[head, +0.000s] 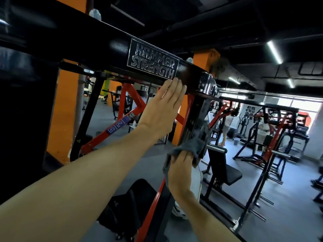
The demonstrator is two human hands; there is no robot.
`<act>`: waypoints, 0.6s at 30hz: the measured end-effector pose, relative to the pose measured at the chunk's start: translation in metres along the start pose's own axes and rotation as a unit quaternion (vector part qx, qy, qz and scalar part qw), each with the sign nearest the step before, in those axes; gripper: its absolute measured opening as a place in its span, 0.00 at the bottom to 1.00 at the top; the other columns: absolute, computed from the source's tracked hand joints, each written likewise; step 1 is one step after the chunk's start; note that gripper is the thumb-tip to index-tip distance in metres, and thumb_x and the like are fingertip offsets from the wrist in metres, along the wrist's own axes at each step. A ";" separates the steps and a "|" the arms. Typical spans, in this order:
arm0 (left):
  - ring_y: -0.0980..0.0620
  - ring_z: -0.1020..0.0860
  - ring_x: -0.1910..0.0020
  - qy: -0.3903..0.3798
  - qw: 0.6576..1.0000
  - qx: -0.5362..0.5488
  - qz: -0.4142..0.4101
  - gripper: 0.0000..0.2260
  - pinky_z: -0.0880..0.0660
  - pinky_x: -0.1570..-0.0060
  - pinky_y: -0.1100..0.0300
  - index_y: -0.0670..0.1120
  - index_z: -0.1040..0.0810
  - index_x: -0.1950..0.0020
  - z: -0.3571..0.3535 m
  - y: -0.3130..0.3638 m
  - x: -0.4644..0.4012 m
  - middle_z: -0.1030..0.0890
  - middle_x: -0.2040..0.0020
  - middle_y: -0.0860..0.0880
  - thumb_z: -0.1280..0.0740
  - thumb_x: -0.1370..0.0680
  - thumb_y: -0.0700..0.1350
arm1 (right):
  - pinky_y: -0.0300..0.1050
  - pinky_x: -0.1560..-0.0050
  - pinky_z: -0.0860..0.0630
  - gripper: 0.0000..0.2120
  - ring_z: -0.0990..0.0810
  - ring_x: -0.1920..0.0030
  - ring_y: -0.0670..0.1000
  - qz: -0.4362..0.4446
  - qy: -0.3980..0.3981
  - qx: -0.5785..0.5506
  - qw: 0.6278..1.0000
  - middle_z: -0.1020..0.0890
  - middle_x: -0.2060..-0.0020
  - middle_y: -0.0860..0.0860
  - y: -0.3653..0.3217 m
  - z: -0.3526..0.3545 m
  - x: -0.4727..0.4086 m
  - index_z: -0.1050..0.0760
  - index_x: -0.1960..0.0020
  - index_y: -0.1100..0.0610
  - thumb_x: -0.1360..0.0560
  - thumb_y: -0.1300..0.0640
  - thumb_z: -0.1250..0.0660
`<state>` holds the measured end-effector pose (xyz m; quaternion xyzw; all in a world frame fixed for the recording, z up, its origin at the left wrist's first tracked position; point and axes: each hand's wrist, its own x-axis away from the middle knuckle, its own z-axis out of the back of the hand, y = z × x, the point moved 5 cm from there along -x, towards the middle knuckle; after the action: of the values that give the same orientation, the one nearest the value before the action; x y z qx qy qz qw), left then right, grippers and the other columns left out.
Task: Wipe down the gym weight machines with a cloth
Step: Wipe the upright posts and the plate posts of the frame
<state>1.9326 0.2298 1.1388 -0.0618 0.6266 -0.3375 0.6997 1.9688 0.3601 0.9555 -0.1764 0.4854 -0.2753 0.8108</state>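
Left hand (163,109) flat, fingers straight, touching the black beam (97,41); below-right of it, right hand (181,169) grips the grey cloth (192,145) against the upright post (197,116); grey gym floor (288,206) beyond

Left hand (161,109) under nameplate (153,61); cloth (190,147) lower right, against upright (195,116).

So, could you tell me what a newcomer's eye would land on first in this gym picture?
Probably the embossed Hammer Strength plate on the black top beam, upper centre. Just below it, the left hand lies flat with straight fingers against the beam's lower edge. Lower right of that, the right hand presses a grey cloth onto the black upright post.
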 end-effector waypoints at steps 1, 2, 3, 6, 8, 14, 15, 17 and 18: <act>0.36 0.59 0.19 -0.007 1.000 -0.002 -0.001 0.35 0.60 0.21 0.42 0.33 0.64 0.21 0.004 0.000 0.002 0.58 0.19 0.34 0.52 0.18 0.52 | 0.56 0.35 0.27 0.23 0.28 0.36 0.62 0.006 -0.014 0.026 1.000 0.28 0.36 0.65 0.007 -0.004 0.012 0.38 0.30 0.66 0.18 0.53 0.38; 0.35 0.60 0.19 -0.011 1.000 -0.005 -0.002 0.35 0.61 0.21 0.42 0.33 0.65 0.21 0.005 -0.001 0.003 0.59 0.19 0.33 0.52 0.18 0.52 | 0.55 0.35 0.25 0.25 0.26 0.35 0.62 0.026 -0.024 0.059 0.998 0.28 0.35 0.64 0.010 -0.008 0.021 0.40 0.29 0.64 0.18 0.51 0.38; 0.35 0.61 0.19 -0.014 1.000 -0.008 0.000 0.34 0.62 0.21 0.42 0.33 0.65 0.21 0.008 -0.001 0.004 0.61 0.19 0.33 0.53 0.18 0.51 | 0.54 0.34 0.25 0.27 0.26 0.34 0.62 0.044 -0.025 0.079 0.996 0.28 0.35 0.64 0.014 -0.010 0.023 0.41 0.28 0.63 0.19 0.49 0.37; 0.35 0.65 0.20 -0.033 0.999 -0.018 -0.001 0.33 0.61 0.21 0.42 0.33 0.67 0.22 0.012 0.002 0.012 0.65 0.20 0.32 0.54 0.18 0.48 | 0.55 0.28 0.31 0.29 0.31 0.30 0.63 0.050 -0.043 0.034 0.997 0.30 0.32 0.64 0.006 0.007 0.004 0.40 0.27 0.67 0.19 0.52 0.34; 0.36 0.66 0.20 -0.047 0.999 -0.013 -0.002 0.32 0.59 0.21 0.43 0.33 0.67 0.21 0.012 0.005 0.018 0.67 0.21 0.33 0.55 0.18 0.47 | 0.56 0.25 0.36 0.29 0.34 0.28 0.63 0.077 -0.036 0.015 0.996 0.31 0.31 0.65 -0.009 0.028 -0.023 0.40 0.27 0.69 0.19 0.54 0.34; 0.37 0.70 0.22 -0.177 0.981 0.081 -0.021 0.34 0.60 0.21 0.43 0.33 0.72 0.24 -0.012 0.056 0.090 0.71 0.22 0.34 0.54 0.17 0.50 | 0.61 0.22 0.42 0.30 0.40 0.24 0.65 0.171 -0.010 0.000 0.985 0.36 0.26 0.64 -0.021 0.055 -0.071 0.44 0.24 0.68 0.17 0.53 0.37; 0.38 0.71 0.22 -0.208 0.972 0.098 -0.038 0.35 0.62 0.21 0.44 0.34 0.73 0.24 -0.018 0.072 0.112 0.72 0.23 0.35 0.52 0.16 0.49 | 0.61 0.23 0.41 0.29 0.40 0.24 0.65 0.177 -0.005 -0.008 0.984 0.36 0.26 0.64 -0.016 0.051 -0.067 0.44 0.23 0.67 0.17 0.53 0.38; 0.41 0.73 0.23 -0.274 0.947 0.157 -0.064 0.36 0.66 0.21 0.46 0.36 0.72 0.23 -0.025 0.103 0.157 0.73 0.22 0.38 0.47 0.16 0.47 | 0.62 0.24 0.39 0.28 0.39 0.25 0.67 0.182 0.006 -0.003 0.983 0.35 0.27 0.66 -0.002 0.040 -0.053 0.43 0.23 0.69 0.17 0.54 0.39; 0.43 0.73 0.23 -0.298 0.932 0.190 -0.076 0.35 0.68 0.22 0.48 0.38 0.70 0.21 -0.028 0.117 0.179 0.72 0.21 0.40 0.47 0.17 0.45 | 0.62 0.25 0.37 0.28 0.37 0.26 0.67 0.179 0.005 0.002 0.984 0.33 0.28 0.67 0.005 0.033 -0.042 0.41 0.24 0.69 0.17 0.53 0.40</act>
<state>1.9513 0.2303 0.9235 -0.0725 0.3068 -0.4682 0.8255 1.9832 0.3907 0.9969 -0.0839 0.5129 -0.1277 0.8447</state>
